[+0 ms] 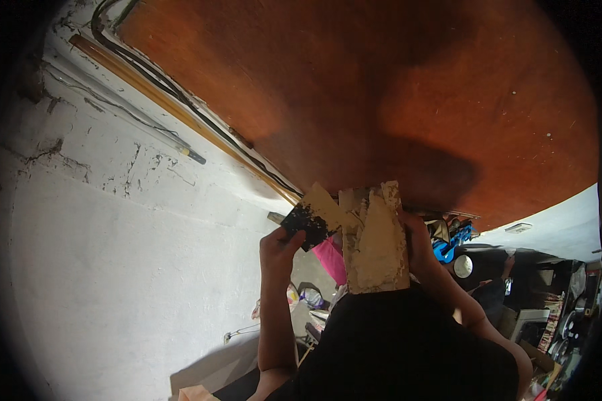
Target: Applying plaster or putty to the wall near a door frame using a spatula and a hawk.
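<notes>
My left hand [284, 248] is closed on a flat, dark, square-edged scraper [308, 224], its upper part coated in tan putty. That scraper's edge meets or overlaps the left side of a putty-covered board [378, 247], roughly rectangular and smeared with thick tan filler. At the board's right edge my right hand [413, 230] grips it, with most of its fingers hidden behind. I cannot tell whether the board has a handle.
A large reddish-brown panel [502, 100] spans the top. Along its left edge run dark cables [180, 99] and a yellowish strip [147, 85] beside a cracked white wall [127, 267]. Blue items [453, 242], a white round object [463, 266] and household clutter lie lower right.
</notes>
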{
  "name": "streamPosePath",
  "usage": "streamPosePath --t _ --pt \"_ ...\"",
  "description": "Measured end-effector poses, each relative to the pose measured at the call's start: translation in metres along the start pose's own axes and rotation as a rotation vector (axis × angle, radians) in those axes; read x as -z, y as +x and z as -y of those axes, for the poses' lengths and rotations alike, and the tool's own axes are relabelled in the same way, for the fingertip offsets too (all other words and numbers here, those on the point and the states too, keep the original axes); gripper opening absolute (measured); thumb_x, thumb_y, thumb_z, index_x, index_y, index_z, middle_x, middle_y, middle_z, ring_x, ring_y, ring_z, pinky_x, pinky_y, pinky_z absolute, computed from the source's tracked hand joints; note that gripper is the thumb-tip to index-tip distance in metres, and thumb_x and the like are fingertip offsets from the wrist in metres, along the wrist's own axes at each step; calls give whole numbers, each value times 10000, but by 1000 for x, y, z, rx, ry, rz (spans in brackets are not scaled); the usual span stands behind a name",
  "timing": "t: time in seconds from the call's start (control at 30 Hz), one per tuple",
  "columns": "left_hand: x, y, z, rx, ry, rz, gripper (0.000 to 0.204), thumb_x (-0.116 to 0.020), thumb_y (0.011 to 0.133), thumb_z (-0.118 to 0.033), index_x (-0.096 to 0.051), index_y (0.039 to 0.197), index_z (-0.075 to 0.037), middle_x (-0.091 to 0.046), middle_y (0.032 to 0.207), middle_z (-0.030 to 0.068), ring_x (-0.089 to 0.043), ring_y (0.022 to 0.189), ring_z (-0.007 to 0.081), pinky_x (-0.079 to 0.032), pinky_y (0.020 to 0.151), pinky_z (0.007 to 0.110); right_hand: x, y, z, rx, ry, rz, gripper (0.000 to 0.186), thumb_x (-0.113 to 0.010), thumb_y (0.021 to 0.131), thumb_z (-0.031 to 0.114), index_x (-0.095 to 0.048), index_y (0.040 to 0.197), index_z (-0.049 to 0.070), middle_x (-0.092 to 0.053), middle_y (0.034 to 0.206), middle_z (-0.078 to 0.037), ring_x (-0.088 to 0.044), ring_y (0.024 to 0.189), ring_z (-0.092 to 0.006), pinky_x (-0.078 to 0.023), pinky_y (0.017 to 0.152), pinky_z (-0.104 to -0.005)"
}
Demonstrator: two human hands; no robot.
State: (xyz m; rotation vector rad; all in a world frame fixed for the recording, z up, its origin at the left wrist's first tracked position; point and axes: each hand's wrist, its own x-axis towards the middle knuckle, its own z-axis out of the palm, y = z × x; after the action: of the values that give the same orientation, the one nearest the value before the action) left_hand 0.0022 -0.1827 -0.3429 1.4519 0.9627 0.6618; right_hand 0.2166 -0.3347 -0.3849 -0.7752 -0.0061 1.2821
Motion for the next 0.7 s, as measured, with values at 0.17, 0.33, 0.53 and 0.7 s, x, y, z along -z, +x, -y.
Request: streamPosePath --t 0.17,0.33,0.53,0.7 --pt "0 0 -1 -7 -61 -66 234 -664 838 -94 -653 1013 61 -666 886 71 -571 795 100 -444 733 246 -1 -1 0 -30 -82 23 452 -497 885 341 -532 1189 9 -618 1079 -116 -596 957 -212 -489 828 -342" --pt "5 -5 -3 27 -127 -51 240 -632 849 -116 -654 1015 56 -663 892 64 -566 793 100 -433 735 234 0 -5 -4 -1 -62 -31 446 -521 875 356 -550 1128 -9 -626 993 -118 -608 896 -220 -504 780 -352" --pt "16 -4 -48 -74 99 -276 196 -579 853 -66 -654 996 45 -643 899 36 -541 800 94 -417 759 227 -3 -2 -9 15 -98 -74 376 -503 882 312 -568 1109 20 -634 979 -95 -618 886 -199 -522 792 -354" --pt "52 20 -138 -561 -431 -503 40 -625 835 22 -660 851 14 -660 870 51 -556 787 100 -411 778 232 0 0 -11 27 -69 27 356 -522 865 285 -583 1074 4 -634 980 -95 -618 879 -213 -510 797 -352"
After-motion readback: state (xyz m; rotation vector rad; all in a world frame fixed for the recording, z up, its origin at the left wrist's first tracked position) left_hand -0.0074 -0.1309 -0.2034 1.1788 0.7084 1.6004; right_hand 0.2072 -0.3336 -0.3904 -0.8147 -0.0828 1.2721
